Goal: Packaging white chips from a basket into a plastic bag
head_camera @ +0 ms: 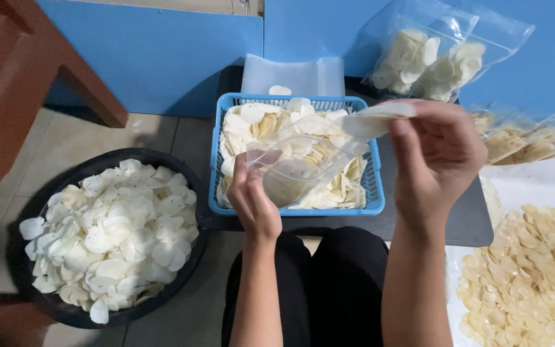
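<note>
Overhead, we held clear plastic bag (303, 160) above blue basket (226, 193) of chips (329, 189): left hand (252, 199) fingers pinching mouth open, right hand (435, 157) fingers gripping chips for loading.

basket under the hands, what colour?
Light blue slotted plastic basket, full of pale chips; clearest in the head view.

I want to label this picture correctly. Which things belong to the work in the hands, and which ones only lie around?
In use:
- left hand and right hand, both holding the clear plastic bag
- blue basket of pale chips under the bag

Lying about:
- black tub of white chips
- filled bags by the wall
- stack of empty bags
- brown wooden furniture
</note>
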